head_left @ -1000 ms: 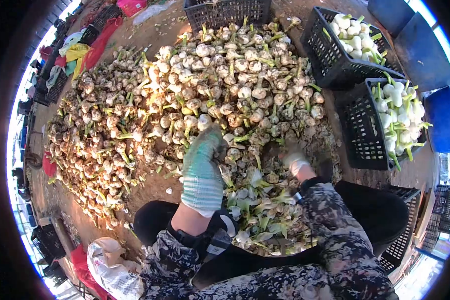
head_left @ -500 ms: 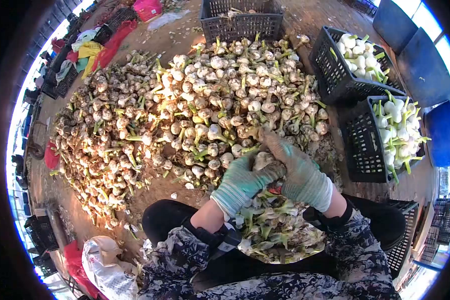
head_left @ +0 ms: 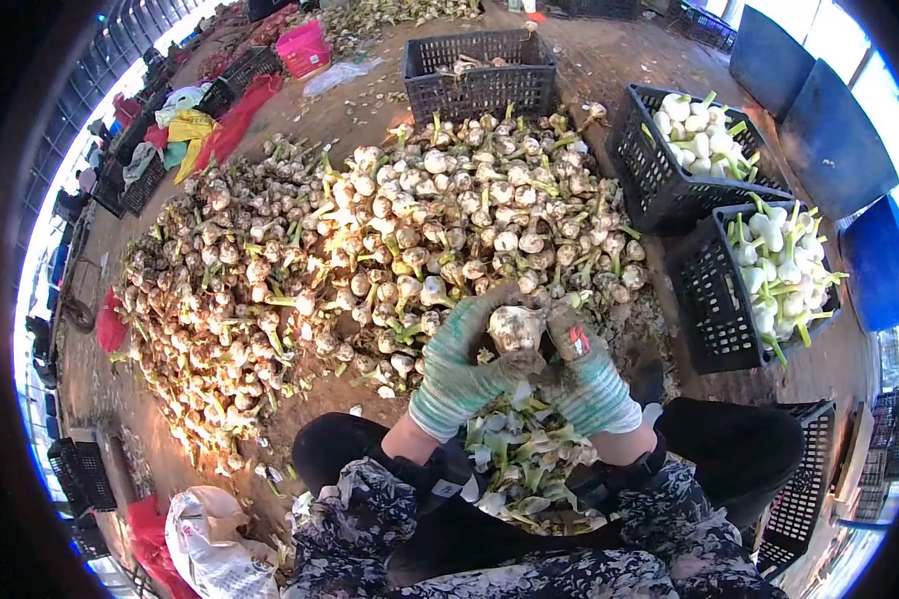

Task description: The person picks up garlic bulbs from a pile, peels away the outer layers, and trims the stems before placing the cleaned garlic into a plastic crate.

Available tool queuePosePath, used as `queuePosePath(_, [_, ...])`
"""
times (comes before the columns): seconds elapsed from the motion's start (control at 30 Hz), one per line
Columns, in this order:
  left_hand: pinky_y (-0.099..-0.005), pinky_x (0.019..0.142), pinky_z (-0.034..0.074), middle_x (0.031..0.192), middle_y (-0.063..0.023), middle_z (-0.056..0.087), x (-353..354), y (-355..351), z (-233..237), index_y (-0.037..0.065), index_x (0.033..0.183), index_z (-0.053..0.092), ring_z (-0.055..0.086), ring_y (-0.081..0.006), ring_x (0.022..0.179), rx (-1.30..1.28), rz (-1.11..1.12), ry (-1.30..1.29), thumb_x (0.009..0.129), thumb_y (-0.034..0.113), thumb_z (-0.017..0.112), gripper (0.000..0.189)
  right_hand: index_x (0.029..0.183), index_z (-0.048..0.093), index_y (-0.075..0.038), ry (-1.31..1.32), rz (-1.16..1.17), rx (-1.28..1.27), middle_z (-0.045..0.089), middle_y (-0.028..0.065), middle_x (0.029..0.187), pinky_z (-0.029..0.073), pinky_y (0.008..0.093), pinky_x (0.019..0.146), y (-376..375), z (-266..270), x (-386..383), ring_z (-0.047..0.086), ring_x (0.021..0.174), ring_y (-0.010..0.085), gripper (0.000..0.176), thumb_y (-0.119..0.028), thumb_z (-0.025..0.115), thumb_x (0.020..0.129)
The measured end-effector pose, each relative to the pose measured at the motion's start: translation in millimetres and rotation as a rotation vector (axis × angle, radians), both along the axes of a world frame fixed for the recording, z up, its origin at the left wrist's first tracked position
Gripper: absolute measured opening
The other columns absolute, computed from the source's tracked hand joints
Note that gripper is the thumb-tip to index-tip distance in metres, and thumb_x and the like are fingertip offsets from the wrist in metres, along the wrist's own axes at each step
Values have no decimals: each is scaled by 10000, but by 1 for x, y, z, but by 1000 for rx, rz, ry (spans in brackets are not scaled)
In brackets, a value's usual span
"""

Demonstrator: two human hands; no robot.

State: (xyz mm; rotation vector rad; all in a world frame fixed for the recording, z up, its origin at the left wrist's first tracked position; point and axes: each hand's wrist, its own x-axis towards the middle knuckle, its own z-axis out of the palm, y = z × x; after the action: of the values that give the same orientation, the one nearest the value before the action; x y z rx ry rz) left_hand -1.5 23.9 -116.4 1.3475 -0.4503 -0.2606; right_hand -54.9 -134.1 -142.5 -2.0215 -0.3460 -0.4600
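Note:
A dirty garlic bulb (head_left: 517,329) with dry, soil-stained skin sits between my two gloved hands above my lap. My left hand (head_left: 459,374) wraps around its left side, fingers behind and thumb below. My right hand (head_left: 591,379) is curled close at the bulb's right side, with a small red object (head_left: 577,340) showing at its thumb; what kind of thing it is, I cannot make out. Both gloves are white and green, browned at the fingers. Beneath the hands lies a heap of peeled leaves and skins (head_left: 519,449). A large pile of unpeeled garlic (head_left: 400,240) spreads in front.
Two black crates of clean white garlic, a farther one (head_left: 659,190) and a nearer one (head_left: 704,319), stand on the right. Another black crate (head_left: 479,85) stands behind the pile. A white sack (head_left: 210,549) lies at lower left, and a blue barrel (head_left: 881,265) at far right.
My right hand has moved off the top of the garlic bulb to its right side, uncovering it. The red object now shows at the thumb. The camera has tilted up slightly.

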Motion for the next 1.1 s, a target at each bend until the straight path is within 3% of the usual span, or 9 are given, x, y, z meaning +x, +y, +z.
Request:
queuePosePath(0.13, [-284, 846, 443, 1150, -63, 480, -2, 1, 2, 28, 1249, 393, 485, -155, 1044, 101, -14, -171, 690, 206, 730, 676, 1200, 464, -105, 202, -25, -61, 557, 134, 1065, 489, 333, 749, 2, 4, 2, 578, 889, 283, 523, 10, 611, 712])
queuePosePath(0.2, [-287, 860, 436, 1181, -61, 466, -6, 0, 3, 33, 1252, 392, 480, -149, 1048, -149, -61, 94, 697, 203, 723, 668, 1120, 510, -53, 799, -124, 1126, 590, 99, 1011, 515, 288, 690, 14, 36, 4, 604, 843, 205, 382, -35, 622, 755])
queuePosePath(0.5, [-268, 851, 422, 1104, -58, 520, -10, -11, 15, 1, 1203, 429, 521, -133, 952, -250, -18, 180, 739, 160, 691, 556, 1042, 501, 12, 647, 33, 1369, 567, 89, 958, 535, 306, 712, 14, 31, 0, 588, 830, 180, 277, -39, 588, 784])
queuePosePath(0.67, [-217, 745, 430, 959, -46, 578, -7, -9, 6, -4, 1115, 501, 535, -109, 891, -228, -7, 540, 795, 316, 610, 465, 1017, 458, 34, 510, -100, 1201, 466, 142, 974, 522, 387, 759, 9, -22, -7, 536, 876, 253, 235, 15, 491, 785])
queuePosePath(0.73, [-213, 735, 432, 961, -54, 575, -3, -8, -15, -8, 1110, 498, 533, -105, 888, -253, -54, 825, 806, 330, 597, 465, 1067, 492, 22, 432, -231, 612, 589, 100, 938, 514, 269, 712, 5, -12, -10, 591, 823, 155, 262, 53, 490, 808])
queuePosePath(0.8, [-212, 732, 439, 965, -52, 577, -6, -20, -24, -7, 1112, 506, 531, -91, 873, -225, 25, 790, 838, 299, 566, 416, 1072, 402, 18, 553, -194, 591, 442, 148, 1041, 484, 315, 726, -6, -43, -13, 508, 902, 214, 293, 21, 496, 795])
queuePosePath(0.87, [-211, 736, 444, 955, -32, 580, -10, -29, -18, 2, 1116, 523, 531, -75, 851, -149, 287, 425, 872, 233, 522, 336, 1017, 475, 19, 680, -181, 1402, 493, 113, 1008, 456, 279, 713, -12, -36, -9, 516, 889, 182, 317, 19, 614, 732])
queuePosePath(0.9, [-214, 742, 446, 994, -28, 567, -9, -29, -20, 10, 1150, 506, 526, -71, 846, -82, 317, 280, 888, 177, 493, 311, 923, 541, 15, 616, -170, 702, 521, 106, 987, 448, 279, 746, -7, 11, -6, 529, 895, 208, 276, -37, 686, 693])
queuePosePath(1.1, [-208, 769, 439, 1033, -43, 553, -14, -20, -9, 13, 1198, 453, 524, -94, 881, -6, 67, 367, 852, 201, 557, 408, 875, 568, -2, 343, -77, 409, 544, 103, 975, 444, 298, 771, -12, 31, -1, 543, 911, 218, 304, -30, 729, 619])
